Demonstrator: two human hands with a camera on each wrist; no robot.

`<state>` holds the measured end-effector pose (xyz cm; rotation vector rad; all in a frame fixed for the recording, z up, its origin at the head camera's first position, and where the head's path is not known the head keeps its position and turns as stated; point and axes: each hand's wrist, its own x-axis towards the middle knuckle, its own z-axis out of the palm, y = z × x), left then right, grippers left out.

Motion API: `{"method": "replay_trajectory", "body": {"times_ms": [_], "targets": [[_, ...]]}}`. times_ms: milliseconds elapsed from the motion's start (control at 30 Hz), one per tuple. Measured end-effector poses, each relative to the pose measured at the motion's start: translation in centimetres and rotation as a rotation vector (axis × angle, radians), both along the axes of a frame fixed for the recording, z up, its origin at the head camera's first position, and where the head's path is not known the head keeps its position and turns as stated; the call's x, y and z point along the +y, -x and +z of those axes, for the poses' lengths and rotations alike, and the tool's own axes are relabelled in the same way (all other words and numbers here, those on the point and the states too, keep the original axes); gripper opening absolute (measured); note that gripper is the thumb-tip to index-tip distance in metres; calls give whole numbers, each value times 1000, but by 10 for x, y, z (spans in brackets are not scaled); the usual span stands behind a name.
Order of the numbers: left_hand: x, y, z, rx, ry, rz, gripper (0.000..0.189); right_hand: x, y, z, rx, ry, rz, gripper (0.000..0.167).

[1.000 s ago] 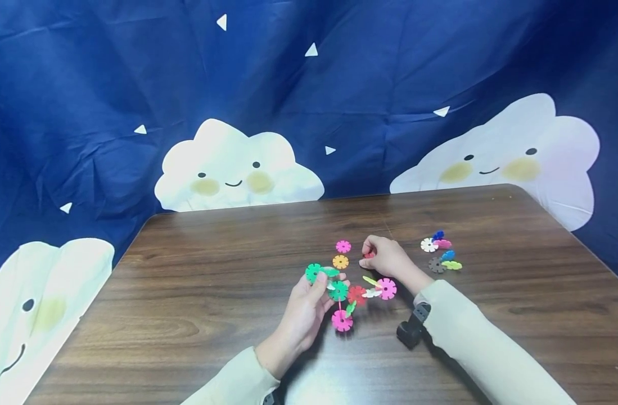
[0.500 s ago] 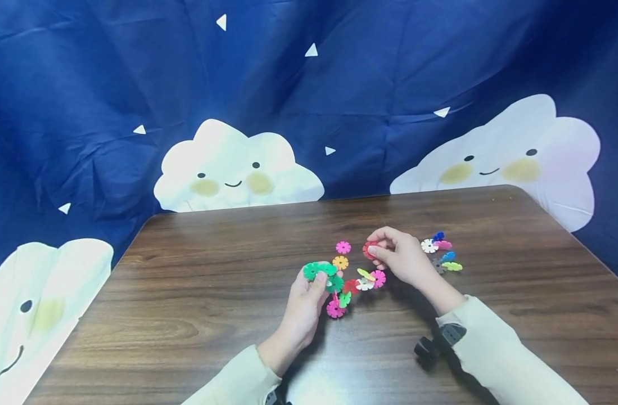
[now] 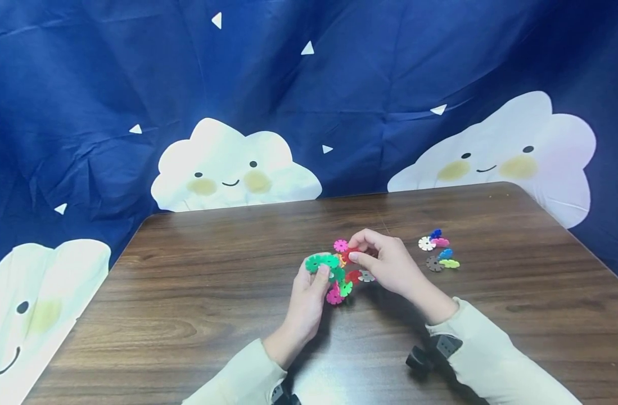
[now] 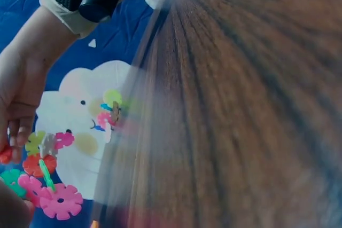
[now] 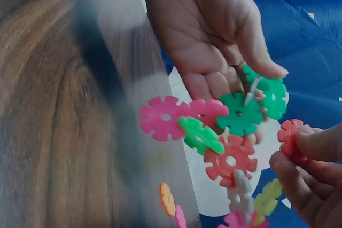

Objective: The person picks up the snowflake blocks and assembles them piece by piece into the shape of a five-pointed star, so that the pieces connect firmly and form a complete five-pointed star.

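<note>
My left hand (image 3: 306, 301) holds a chain of interlocked flower-shaped plastic discs above the table, thumb over its green discs (image 5: 240, 114). Pink discs (image 5: 162, 118), a light green disc (image 5: 200, 135), a red disc (image 5: 231, 160) and a whitish disc (image 5: 240, 198) hang from the chain, with yellow and pink ones at its end. Between thumb and fingers, my right hand (image 3: 392, 264) pinches a separate red disc (image 5: 291, 136). That disc is close to the green end of the chain, with a gap between them in the right wrist view.
On the wooden table (image 3: 197, 292), a loose pink disc (image 3: 341, 245) lies just beyond the hands, beside a partly hidden orange disc (image 5: 167, 198). Farther right lie two small joined groups, one with a white disc (image 3: 426, 243), one with a grey disc (image 3: 433, 263). A blue cloud-print cloth (image 3: 268, 73) hangs behind.
My right hand has lifted the red disc off the table and brought it left to the chain. My left hand has raised and tilted the chain slightly.
</note>
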<state>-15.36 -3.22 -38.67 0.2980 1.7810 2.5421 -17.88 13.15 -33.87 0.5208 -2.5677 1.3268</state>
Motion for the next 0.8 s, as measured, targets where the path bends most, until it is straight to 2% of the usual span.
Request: {"method": "replay_trajectory", "body": {"times_ms": [133,300,633,800], "targets": [[1,-1,-1,14,6,4,29,-4,-1,-1,7,-23,1,15],[2,-1,-1,18,9,-20,29,-7,-3,0,1,-33,15,16],[-2,0,0,39,28,-50,29,-13,-5,0,166,-62,21,18],[-5,1,1,43,95,-19,28,-15,-6,0,158,-57,35,19]]}}
